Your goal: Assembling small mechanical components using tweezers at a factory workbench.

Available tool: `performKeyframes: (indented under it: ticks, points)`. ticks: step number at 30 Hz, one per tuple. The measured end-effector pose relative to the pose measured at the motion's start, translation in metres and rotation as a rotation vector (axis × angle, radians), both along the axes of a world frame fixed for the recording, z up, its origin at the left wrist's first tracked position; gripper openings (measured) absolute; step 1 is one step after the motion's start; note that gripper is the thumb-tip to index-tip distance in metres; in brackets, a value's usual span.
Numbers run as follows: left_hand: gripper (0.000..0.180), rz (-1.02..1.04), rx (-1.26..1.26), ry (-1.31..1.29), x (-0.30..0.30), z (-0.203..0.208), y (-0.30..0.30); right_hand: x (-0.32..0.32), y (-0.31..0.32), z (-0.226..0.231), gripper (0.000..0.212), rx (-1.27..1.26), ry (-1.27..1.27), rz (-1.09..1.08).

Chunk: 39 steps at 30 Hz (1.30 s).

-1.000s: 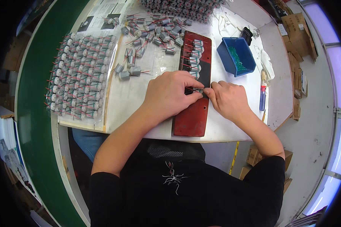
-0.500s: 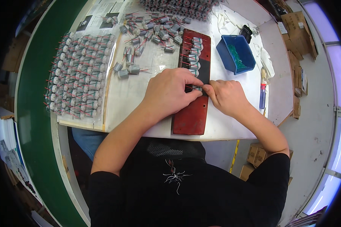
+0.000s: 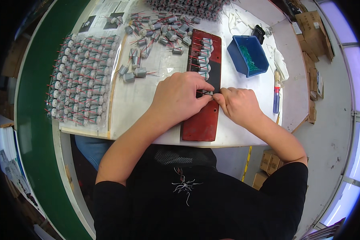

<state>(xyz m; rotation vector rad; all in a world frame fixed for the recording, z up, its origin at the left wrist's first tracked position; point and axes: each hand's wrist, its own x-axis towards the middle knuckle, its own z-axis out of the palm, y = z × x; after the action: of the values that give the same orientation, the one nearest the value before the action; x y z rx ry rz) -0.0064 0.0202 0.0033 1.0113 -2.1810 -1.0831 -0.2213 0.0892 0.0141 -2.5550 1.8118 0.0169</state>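
Note:
A long red board [image 3: 200, 129] with a black middle section lies on the white table. Several small grey motors [image 3: 204, 60] with white end caps and thin wires sit in a row along it. My left hand [image 3: 180, 96] is closed over the board, thumb and forefinger pinching the nearest small motor [image 3: 207, 93], mostly covered by the fingers. From the other side, my right hand [image 3: 240, 105] is curled, its thumb and fingertip together at that motor's right end. Whatever the right fingertips pinch is too small to make out.
Loose motors [image 3: 170, 34] are heaped beyond the board. To the left, rows of motors fill a clear plastic tray [image 3: 115, 52]. On the right stand a blue bin [image 3: 237, 60] with green bits inside and a screwdriver [image 3: 276, 100]. More motors [image 3: 188, 8] are stacked at the far edge.
My right thumb and fingertip have shifted slightly downward at the motor's end. My left hand keeps its pinch in nearly the same place.

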Motion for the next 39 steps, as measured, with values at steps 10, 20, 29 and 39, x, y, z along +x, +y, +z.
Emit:
performKeyframes:
  ticks: [10, 20, 29, 39]
  points:
    - [0.025, -0.015, 0.007, -0.017, 0.0, -0.001, 0.0, -0.003, -0.004, -0.001, 0.05, -0.043, -0.061, -0.01]
    - [0.024, -0.005, -0.006, 0.022, 0.001, -0.004, 0.0, -0.006, -0.011, 0.008, 0.047, 0.086, -0.078, -0.013]
    - [0.033, 0.005, -0.03, 0.003, 0.002, -0.003, 0.004, 0.011, -0.013, 0.021, 0.011, 0.318, -0.962, -0.354]
    - [0.035, 0.0, -0.067, 0.03, 0.004, -0.006, 0.002, 0.001, -0.019, 0.012, 0.013, 0.423, -1.132, -0.272]
